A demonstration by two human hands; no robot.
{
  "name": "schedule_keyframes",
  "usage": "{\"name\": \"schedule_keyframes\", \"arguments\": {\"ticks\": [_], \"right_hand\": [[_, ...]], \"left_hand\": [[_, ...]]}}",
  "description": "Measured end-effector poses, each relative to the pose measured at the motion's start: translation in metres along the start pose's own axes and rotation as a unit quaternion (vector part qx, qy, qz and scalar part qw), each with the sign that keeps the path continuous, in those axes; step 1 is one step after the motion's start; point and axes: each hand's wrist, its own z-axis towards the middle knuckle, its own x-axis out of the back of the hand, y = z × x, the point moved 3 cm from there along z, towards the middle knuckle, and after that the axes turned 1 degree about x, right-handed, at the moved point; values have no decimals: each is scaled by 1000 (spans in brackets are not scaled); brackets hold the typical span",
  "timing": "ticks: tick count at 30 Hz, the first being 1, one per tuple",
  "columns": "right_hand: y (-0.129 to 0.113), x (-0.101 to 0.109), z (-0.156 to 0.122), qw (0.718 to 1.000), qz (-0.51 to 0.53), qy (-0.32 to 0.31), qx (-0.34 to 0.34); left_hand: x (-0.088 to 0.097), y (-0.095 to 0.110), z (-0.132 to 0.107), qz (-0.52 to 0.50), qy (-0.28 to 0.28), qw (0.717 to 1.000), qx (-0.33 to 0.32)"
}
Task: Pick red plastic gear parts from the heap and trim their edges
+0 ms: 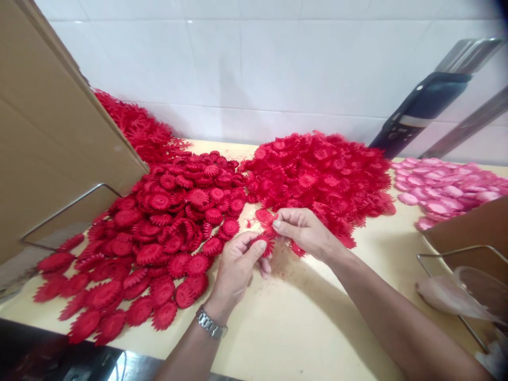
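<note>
Red pieces, head view: a fringed red disc (pixel 269 246) and a thin red piece (pixel 263 217) were held close together above the counter (pixel 301 328), between the near ends of two heaps.
Left hand (pixel 240 262): thumb and fingers were closed on the fringed red disc; a metal watch (pixel 211 323) circled the wrist.
Right hand (pixel 298 228): thumb and forefinger were pinched together on the edge of the thin red piece, the other fingers curled in.
Left heap (pixel 159 233): thick, layered red discs with scalloped rims lay spread toward the counter's front edge; these looked like the worked ones.
Right heap (pixel 313 177): thinner, looser red pieces were piled high near the tiled wall (pixel 270 63); by their look, these were unworked, and many remained.
Progress: both heaps were large, so the work seemed well under way, with the held pair unfinished.
Around: pink discs (pixel 452 188) lay at the far right, and a cardboard panel (pixel 67 106) leaned at the left, partly hiding another red pile (pixel 135 124).
</note>
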Motion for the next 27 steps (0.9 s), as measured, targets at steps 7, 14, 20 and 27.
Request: {"name": "schedule_keyframes", "arguments": {"ticks": [7, 14, 20, 27], "right_hand": [[-14, 49, -10, 912, -263, 292, 119], [-20, 89, -16, 718, -552, 381, 186], [-30, 61, -16, 794, -478, 304, 222], [-25, 5, -11, 967, -222, 41, 120]], "left_hand": [[3, -4, -1, -6, 15, 1000, 24], [3, -5, 2, -3, 38, 998, 52], [4, -3, 0, 16, 72, 997, 35], [7, -2, -1, 27, 87, 996, 2]]}}
